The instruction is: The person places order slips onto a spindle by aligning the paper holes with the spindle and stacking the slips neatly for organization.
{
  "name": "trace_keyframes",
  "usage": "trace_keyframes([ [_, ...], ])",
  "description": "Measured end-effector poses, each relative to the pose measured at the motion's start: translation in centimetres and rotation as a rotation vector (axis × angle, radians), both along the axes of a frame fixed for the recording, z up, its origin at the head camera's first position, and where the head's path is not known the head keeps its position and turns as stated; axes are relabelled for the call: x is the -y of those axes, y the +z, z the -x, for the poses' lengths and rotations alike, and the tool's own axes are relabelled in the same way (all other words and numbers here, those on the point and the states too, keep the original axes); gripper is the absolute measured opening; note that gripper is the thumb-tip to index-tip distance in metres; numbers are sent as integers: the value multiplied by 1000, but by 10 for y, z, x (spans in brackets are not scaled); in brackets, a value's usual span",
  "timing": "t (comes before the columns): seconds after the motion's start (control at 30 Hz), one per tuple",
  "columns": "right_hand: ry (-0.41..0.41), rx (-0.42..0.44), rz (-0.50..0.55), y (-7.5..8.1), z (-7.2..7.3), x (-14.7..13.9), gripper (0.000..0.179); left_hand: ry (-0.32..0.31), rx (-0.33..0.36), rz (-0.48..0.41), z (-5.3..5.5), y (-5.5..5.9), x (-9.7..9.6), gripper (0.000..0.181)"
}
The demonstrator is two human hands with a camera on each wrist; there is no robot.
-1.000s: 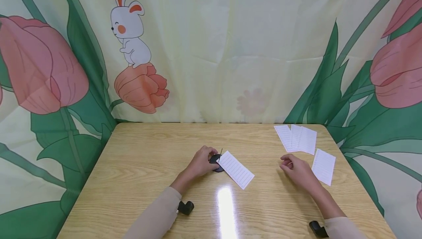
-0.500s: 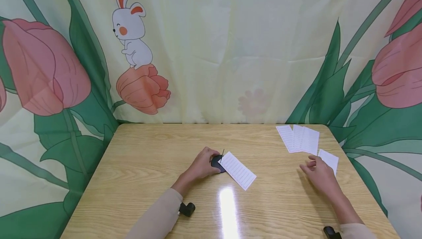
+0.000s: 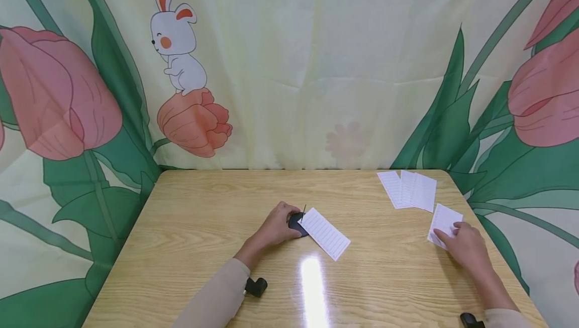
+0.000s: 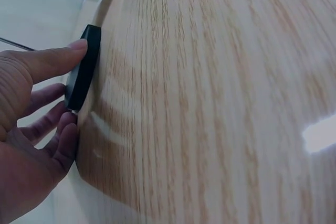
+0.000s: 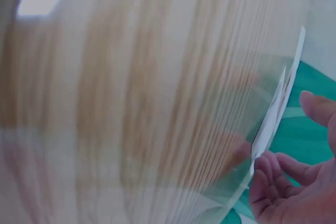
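Observation:
In the head view my left hand [image 3: 277,225] grips the black round base of a receipt spike [image 3: 296,223] at the middle of the table. Its thin metal spike stands upright, and a lined white paper slip [image 3: 324,233] lies at it, one corner by the spike. The left wrist view shows the thumb on one side of the black base [image 4: 86,72] and fingers at its lower edge. My right hand [image 3: 468,245] is over a single white slip [image 3: 445,220] at the right, thumb and fingers spread apart on or just above it. Whether they touch the paper is unclear.
Several overlapping white slips [image 3: 409,190] lie at the table's back right corner. A wooden table [image 3: 203,217] extends to a curtain [image 3: 280,67] printed with tulips and a rabbit. Black wrist cameras sit by both sleeves.
My right hand has moved rightward from beside the single slip to over it, its fingers now apart. The left hand keeps its place on the receipt spike.

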State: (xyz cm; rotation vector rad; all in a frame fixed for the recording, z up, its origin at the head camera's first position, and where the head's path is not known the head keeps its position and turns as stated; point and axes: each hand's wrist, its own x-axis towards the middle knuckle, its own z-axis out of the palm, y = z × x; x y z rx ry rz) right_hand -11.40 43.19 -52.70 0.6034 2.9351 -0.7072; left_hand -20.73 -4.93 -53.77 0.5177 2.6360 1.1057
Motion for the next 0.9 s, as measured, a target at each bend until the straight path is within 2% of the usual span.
trace_keyframes([
  [0.1, 5, 12, -40, 0, 0, -7, 82, 0, -6, 3, 0, 1, 0, 60],
  [0.27, 28, 37, -106, 2, -1, -18, 69, -1, -5, 2, 1, 2, 0, 60],
  [0.5, -19, 91, -75, 1, -1, -17, 71, -21, -19, -1, 1, 2, 0, 60],
  [0.7, -17, 86, -21, 0, -2, -12, 67, -10, -6, 4, 1, 0, -1, 61],
  [0.9, 14, 65, -21, 0, -1, -11, 64, -5, -4, 3, 0, 0, 0, 61],
])
